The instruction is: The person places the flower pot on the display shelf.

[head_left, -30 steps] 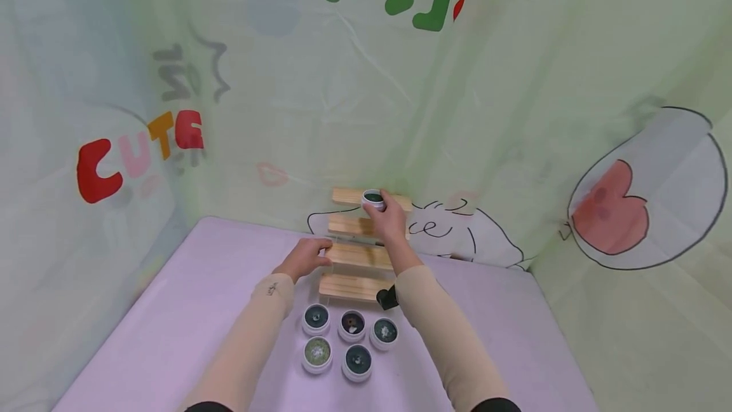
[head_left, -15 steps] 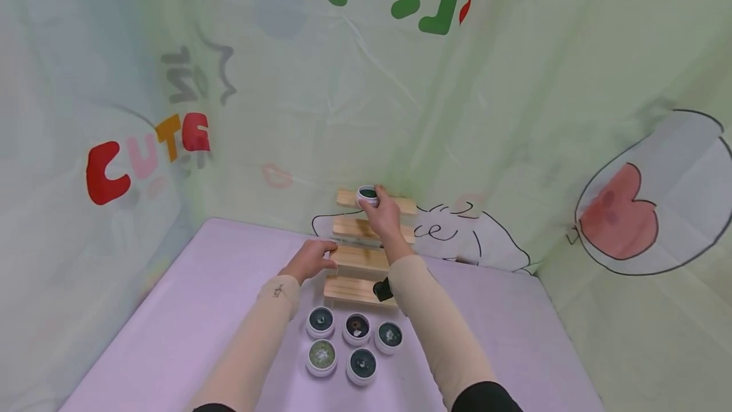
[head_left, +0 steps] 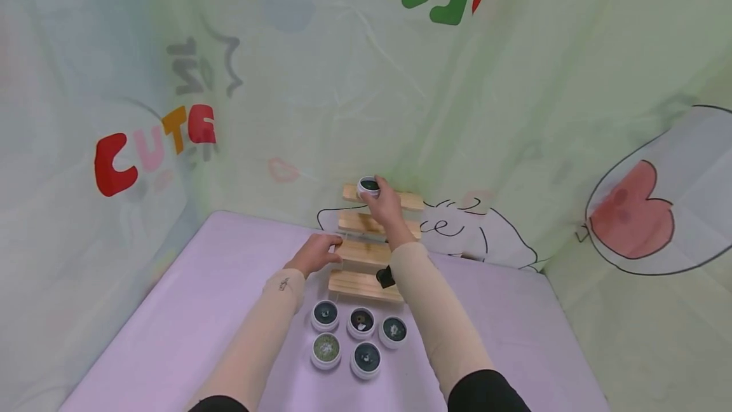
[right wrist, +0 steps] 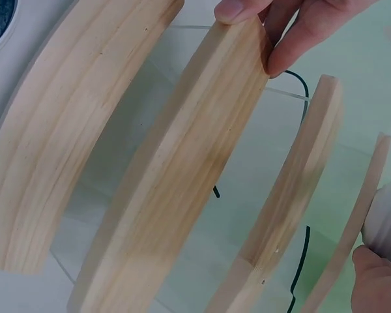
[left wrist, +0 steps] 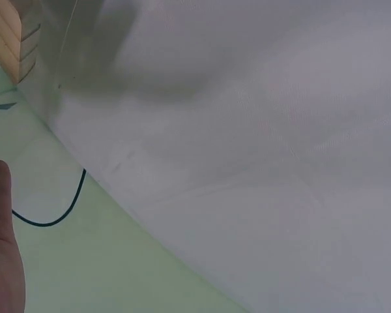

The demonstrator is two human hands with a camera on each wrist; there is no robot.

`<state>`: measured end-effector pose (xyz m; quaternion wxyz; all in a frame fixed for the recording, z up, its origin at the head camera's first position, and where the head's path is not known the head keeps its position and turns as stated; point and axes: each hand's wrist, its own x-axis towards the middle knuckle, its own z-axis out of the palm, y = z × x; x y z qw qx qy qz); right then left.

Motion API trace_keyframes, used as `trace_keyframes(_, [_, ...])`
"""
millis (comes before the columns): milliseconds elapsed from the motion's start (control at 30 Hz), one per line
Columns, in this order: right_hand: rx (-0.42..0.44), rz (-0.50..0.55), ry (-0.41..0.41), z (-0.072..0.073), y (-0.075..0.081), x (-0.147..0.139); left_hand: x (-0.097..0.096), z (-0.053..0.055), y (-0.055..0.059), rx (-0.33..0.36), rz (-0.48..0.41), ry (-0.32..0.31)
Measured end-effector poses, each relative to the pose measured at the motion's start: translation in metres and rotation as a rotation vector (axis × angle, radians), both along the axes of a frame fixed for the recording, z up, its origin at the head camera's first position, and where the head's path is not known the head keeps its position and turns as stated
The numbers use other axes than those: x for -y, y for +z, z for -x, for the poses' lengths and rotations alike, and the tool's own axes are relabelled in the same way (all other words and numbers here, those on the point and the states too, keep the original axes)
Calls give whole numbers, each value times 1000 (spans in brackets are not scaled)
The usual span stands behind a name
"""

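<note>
My right hand (head_left: 386, 206) holds a small white round jar (head_left: 368, 187) with a dark green top at the left part of the top board (head_left: 409, 199) of a stepped wooden rack. In the right wrist view, the jar (right wrist: 384, 218) overlaps the far board, with the right hand's fingers (right wrist: 376, 280) against it. My left hand (head_left: 316, 254) grips the left end of the third board down (head_left: 363, 252); its thumb and fingers (right wrist: 300, 32) pinch that board's end (right wrist: 182, 156). Only part of the left hand (left wrist: 0, 241) shows in the left wrist view.
Several similar jars stand in front of the rack, including a pale green one (head_left: 326, 348) and one with brown and white bits (head_left: 361, 321). The bottom board (head_left: 360, 285) is closest to them. A lilac table (head_left: 229, 272) meets a printed cloth backdrop (head_left: 320, 113).
My right hand has carried the jar slightly left and back along the top board. The left hand keeps its grip on the rack. The head view has shifted a little.
</note>
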<state>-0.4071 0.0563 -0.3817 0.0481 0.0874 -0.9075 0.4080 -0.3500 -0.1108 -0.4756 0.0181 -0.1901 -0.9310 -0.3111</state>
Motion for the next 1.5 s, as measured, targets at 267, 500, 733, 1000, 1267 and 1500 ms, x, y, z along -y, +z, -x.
trace_keyframes(267, [15, 53, -22, -9, -3, -12, -1, -1, -1, -20, 19, -12])
trace_keyframes(500, [2, 182, -122, -31, -11, -33, 0, 6, -9, -33, 37, 2])
trace_keyframes(733, [75, 251, -161, -54, -39, -66, 2, 10, -14, -39, 12, -5])
trace_keyframes(1000, [100, 269, -172, -94, -72, -98, 0, 8, -13, -9, -10, 4])
trace_keyframes(1267, [118, 278, -207, -125, -96, -114, 0, 3, -7, -12, -5, -4])
trace_keyframes(1500, [155, 255, -223, -145, -122, -126, -2, -1, -5, -7, 4, 14])
